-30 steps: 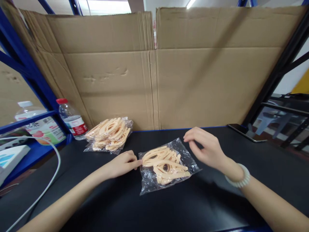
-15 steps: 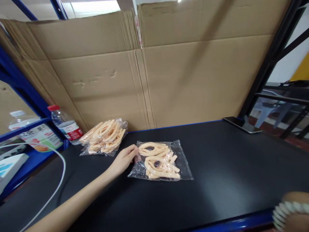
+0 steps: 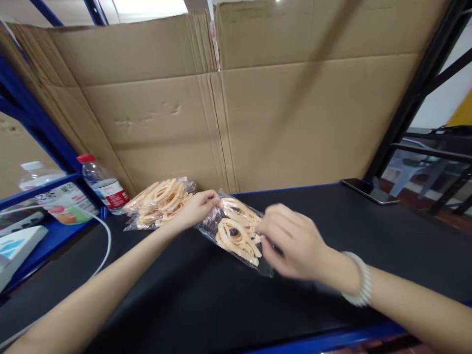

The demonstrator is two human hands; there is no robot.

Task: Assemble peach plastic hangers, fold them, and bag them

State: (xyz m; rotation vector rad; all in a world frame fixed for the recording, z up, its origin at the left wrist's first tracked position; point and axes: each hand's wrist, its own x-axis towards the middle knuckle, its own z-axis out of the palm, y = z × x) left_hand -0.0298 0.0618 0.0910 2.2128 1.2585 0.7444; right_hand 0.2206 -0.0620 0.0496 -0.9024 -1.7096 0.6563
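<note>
A clear plastic bag [image 3: 239, 231] of flat, cream-coloured curved pieces is tilted over the black table. My left hand [image 3: 201, 207] pinches the bag's upper left corner. At the bag's right edge is my right hand [image 3: 291, 241], wearing a pale coiled band at the wrist; its fingers are curled and slightly blurred, and whether they grip the plastic is unclear. More bagged cream pieces [image 3: 160, 199] lie in a pile behind my left hand, against the cardboard.
A red-capped bottle [image 3: 106, 187] and a larger white-capped bottle [image 3: 62, 196] stand at the left, near a white cable [image 3: 106, 246]. A phone [image 3: 370, 191] lies at the table's back right. Cardboard [image 3: 313, 123] walls the back, between blue and black frames.
My right hand has come in from the lower right corner to the bag's right edge. My left hand has raised the bag's left side, and the bag has turned and shifted slightly left.
</note>
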